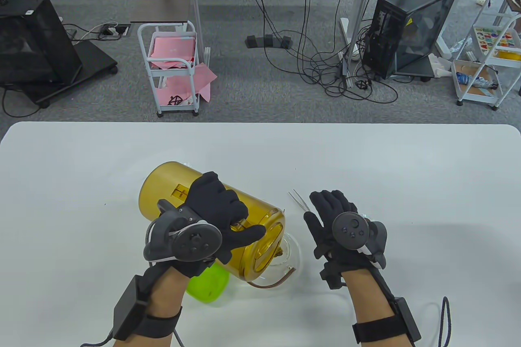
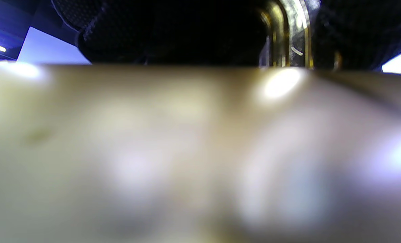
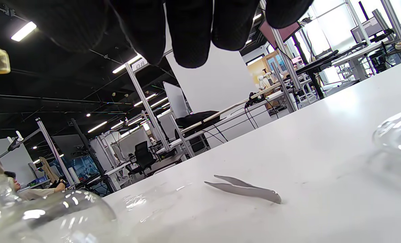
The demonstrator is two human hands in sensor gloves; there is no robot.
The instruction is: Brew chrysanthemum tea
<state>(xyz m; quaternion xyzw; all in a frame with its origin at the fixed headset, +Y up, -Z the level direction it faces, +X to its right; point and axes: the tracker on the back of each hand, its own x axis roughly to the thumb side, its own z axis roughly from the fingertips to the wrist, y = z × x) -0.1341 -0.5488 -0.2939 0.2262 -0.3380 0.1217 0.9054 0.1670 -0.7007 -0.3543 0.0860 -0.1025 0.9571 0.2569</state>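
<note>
Table view: left hand (image 1: 215,217) gripping tilted amber jug (image 1: 171,188)

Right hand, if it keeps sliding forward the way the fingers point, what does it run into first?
Probably the metal tweezers lying on the table just ahead of the right hand; height above the table is unclear, so it might pass over them.

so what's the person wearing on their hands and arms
Both hands, left hand and right hand, wear black fabric gloves covering the fingers. A dark grey round tracker with buttons is strapped to the back of each. A black box on a black strap sits on each forearm, with black cables running off. No sleeves show.
</note>
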